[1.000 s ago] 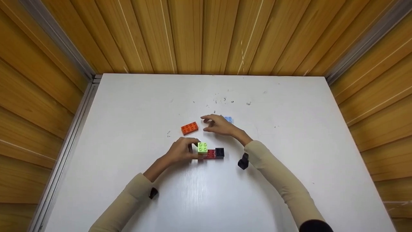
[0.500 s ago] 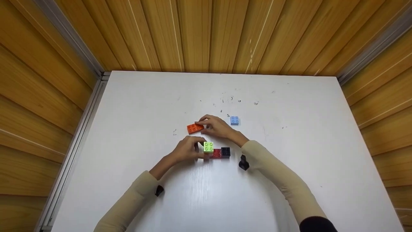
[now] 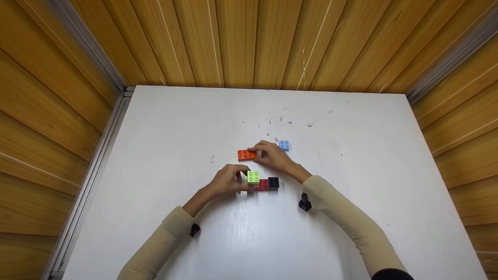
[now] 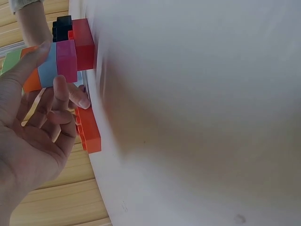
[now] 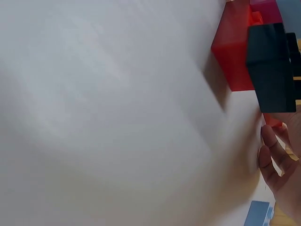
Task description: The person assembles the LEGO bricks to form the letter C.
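My left hand (image 3: 227, 179) grips a short tower of bricks by its sides, thumb and fingers on opposite faces. Its lime-green brick (image 3: 253, 177) is on top; below come an orange brick (image 4: 32, 82), a blue brick (image 4: 48, 70) and a magenta brick (image 4: 66, 61). The tower stands on one end of a red brick (image 3: 263, 184), whose other end carries a black brick (image 3: 273, 182). Farther back, my right hand (image 3: 274, 157) pinches the right end of an orange-red eight-stud brick (image 3: 244, 155), which lies on the table with its studs up.
A light-blue four-stud brick (image 3: 284, 145) sits just behind the right hand. The white table (image 3: 175, 128) bears dark scuff marks toward the back. Wooden panel walls (image 3: 233, 46) rise behind it and at both sides. A black wrist device (image 3: 305, 203) hangs by the right sleeve.
My right hand has reached left to the orange-red brick, taken hold of it, and drawn it right while turning it straighter. The light-blue brick was partly hidden earlier. My left hand keeps its grip.
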`<state>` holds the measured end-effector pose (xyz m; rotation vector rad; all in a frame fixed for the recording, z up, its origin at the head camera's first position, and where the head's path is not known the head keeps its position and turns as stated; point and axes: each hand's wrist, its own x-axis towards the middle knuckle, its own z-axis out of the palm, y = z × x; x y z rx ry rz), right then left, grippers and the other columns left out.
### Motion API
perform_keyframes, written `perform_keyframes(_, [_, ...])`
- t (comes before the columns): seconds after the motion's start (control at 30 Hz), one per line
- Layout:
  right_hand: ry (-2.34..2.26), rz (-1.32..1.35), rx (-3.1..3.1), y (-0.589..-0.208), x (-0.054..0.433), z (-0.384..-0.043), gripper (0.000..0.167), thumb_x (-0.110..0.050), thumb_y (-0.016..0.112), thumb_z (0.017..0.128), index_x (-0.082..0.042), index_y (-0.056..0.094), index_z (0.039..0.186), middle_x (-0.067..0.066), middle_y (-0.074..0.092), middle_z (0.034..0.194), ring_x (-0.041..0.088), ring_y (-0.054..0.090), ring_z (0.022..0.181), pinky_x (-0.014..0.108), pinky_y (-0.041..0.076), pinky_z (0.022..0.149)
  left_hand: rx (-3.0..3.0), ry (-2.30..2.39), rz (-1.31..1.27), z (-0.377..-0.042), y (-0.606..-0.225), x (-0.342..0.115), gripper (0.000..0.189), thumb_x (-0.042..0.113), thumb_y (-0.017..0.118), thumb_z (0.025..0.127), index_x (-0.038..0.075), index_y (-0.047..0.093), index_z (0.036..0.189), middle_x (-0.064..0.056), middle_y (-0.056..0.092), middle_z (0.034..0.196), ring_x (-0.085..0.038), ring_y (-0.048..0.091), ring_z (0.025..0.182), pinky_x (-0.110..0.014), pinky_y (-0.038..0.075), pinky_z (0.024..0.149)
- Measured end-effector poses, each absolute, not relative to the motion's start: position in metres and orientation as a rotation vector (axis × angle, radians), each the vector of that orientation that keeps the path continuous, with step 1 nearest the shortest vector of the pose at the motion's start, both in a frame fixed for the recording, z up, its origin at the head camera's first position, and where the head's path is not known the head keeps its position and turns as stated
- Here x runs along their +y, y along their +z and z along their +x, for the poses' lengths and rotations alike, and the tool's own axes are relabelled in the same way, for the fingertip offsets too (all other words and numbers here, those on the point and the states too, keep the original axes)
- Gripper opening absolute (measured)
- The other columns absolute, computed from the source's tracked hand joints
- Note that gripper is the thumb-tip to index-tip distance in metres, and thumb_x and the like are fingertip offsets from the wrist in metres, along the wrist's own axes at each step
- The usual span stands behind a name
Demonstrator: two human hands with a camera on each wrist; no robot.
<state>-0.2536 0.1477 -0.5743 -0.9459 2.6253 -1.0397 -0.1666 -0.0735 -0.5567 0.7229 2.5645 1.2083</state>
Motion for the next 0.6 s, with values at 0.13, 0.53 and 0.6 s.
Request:
perform_keyframes(0.13, [-1.04, -0.9, 2.662, -0.575, 0.153, -0.25, 0.041, -0.012, 0.078, 0.089, -0.008, 0.068, 0.129, 0.011, 0.067, 0.114, 0.02, 0.061, 0.089, 0.028, 0.049, 0.078, 2.558, 1.215, 0.733, -0.167, -0.557, -0.076, 0.032, 0.023, 0.089, 0.079, 0.012, 0.075, 0.105, -0.005, 0.077, 0.098, -0.004, 0.057, 0.068, -0.019, 0.044, 0.06])
perform_keyframes(0.53, [-0.781, -0.978, 2.769, -0.567, 0.172, -0.239, 0.038, -0.017, 0.072, 0.096, -0.008, 0.062, 0.131, 0.01, 0.064, 0.119, 0.02, 0.057, 0.088, 0.035, 0.05, 0.076, 2.577, 1.198, 0.756, -0.166, -0.555, -0.076, 0.033, 0.025, 0.09, 0.078, 0.012, 0.075, 0.105, -0.005, 0.076, 0.098, -0.009, 0.061, 0.072, -0.021, 0.046, 0.063])
perform_keyframes(0.6, [-0.809, -0.947, 2.75, -0.565, 0.177, -0.236, 0.04, -0.018, 0.071, 0.096, -0.009, 0.062, 0.134, 0.01, 0.064, 0.118, 0.019, 0.056, 0.088, 0.033, 0.048, 0.076, 2.574, 1.206, 0.764, -0.166, -0.556, -0.075, 0.033, 0.025, 0.089, 0.078, 0.011, 0.076, 0.105, -0.004, 0.077, 0.098, -0.009, 0.062, 0.073, -0.021, 0.046, 0.063])
